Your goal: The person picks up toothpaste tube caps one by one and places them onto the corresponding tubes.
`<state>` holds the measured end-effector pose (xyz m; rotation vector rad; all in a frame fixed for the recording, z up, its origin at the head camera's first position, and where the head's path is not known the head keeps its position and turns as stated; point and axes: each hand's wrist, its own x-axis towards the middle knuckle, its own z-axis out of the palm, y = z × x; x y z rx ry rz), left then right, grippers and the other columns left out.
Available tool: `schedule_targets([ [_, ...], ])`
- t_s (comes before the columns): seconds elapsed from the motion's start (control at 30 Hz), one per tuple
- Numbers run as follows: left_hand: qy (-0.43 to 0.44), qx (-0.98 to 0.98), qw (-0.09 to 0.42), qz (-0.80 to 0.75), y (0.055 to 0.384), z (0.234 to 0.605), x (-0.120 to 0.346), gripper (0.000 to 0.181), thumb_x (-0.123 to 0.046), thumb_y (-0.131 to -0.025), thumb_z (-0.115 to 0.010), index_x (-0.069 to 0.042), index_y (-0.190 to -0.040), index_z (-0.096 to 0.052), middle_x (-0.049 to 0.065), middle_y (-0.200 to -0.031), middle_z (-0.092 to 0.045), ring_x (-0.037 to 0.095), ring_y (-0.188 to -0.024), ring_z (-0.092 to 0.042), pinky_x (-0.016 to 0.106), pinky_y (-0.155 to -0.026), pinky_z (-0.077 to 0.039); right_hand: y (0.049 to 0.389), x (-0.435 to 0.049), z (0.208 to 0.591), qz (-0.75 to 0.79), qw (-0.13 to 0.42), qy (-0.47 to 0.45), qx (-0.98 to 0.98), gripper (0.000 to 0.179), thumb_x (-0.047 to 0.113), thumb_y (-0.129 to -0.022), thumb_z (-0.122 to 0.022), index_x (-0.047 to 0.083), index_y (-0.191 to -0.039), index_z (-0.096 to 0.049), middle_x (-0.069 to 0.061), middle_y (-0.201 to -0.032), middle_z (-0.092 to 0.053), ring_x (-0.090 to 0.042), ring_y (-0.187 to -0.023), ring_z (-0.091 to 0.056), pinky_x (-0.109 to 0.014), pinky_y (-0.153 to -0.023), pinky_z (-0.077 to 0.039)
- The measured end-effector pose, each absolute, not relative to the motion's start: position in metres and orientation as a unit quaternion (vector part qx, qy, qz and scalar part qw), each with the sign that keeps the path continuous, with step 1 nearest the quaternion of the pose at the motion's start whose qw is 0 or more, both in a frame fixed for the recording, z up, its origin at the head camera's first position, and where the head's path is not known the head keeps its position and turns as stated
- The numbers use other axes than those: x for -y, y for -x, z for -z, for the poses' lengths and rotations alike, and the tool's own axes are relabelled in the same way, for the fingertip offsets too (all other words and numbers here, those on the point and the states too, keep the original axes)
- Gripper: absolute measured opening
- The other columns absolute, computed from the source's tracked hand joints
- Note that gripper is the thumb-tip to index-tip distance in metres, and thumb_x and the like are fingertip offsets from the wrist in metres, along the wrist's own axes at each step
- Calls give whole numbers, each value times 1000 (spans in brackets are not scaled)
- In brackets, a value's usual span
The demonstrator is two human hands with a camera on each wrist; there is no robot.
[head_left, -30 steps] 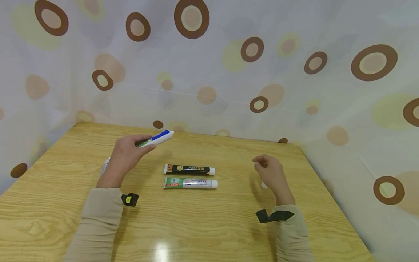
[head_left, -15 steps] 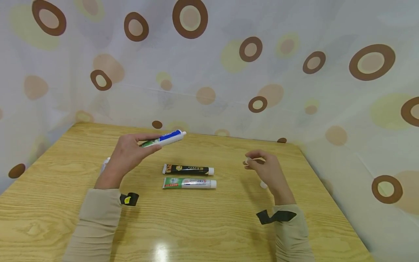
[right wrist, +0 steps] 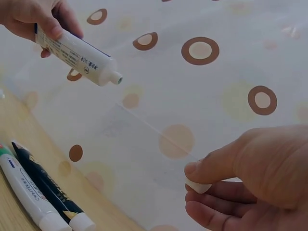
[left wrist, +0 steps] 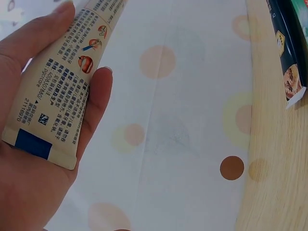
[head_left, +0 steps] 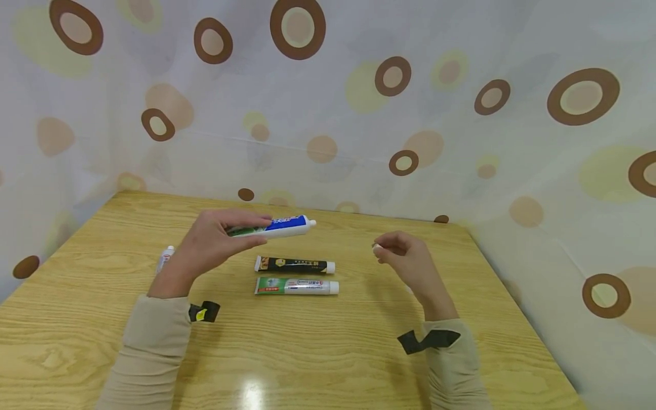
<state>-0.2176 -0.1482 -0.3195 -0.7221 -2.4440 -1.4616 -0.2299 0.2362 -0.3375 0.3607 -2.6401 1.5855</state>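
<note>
My left hand (head_left: 212, 242) grips a white, blue and green toothpaste tube (head_left: 289, 226) above the table. Its bare nozzle points right, uncapped, as the right wrist view also shows. To the right, apart from the tube, my right hand (head_left: 412, 265) pinches a small white cap (right wrist: 198, 186) between thumb and fingers. Below the held tube lie two capped toothpaste tubes side by side: a black one (head_left: 294, 265) and a green and silver one (head_left: 297, 286). Printed text covers the back of the held tube in the left wrist view.
Another white tube (head_left: 165, 257) lies left, mostly hidden behind my left hand and wrist. A small white thing (head_left: 409, 290) on the table is nearly covered by my right hand. The wooden table (head_left: 307, 353) meets a dotted sheet (head_left: 328, 114) at its back and sides.
The left hand has brought the tube rightward and lowered its nozzle end toward level. My right hand has moved left with the cap, narrowing the gap between them. The tubes on the table stay put.
</note>
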Motion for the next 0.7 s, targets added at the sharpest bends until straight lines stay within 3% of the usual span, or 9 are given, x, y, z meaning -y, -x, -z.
schedule_targets([
  [0.13,282,818,98,492,215,318,143,27,-25,-85,-79,-26,-112,-77,-7,-122,-72,9,-115,-65,21,-79,-55,228,-230,335,-511,17,-129,850,28,20,-96,-68,5,-119,-68,-13,-118,-66,-17,-99,-65,-27,-85,-54],
  [0.37,321,803,99,492,213,317,135,27,-19,-84,-80,-22,-111,-78,-3,-120,-73,11,-110,-67,24,-73,-56,220,-214,327,-544,0,-161,823,27,11,-95,-67,4,-121,-69,-15,-118,-66,-12,-98,-67,-31,-89,-56],
  [0.7,348,793,93,491,214,321,124,27,-17,-83,-80,-19,-110,-78,-1,-120,-73,11,-108,-67,25,-72,-57,213,-192,325,-572,2,-207,793,20,7,-96,-64,3,-116,-66,-15,-105,-68,-17,-92,-71,-30,-85,-58],
])
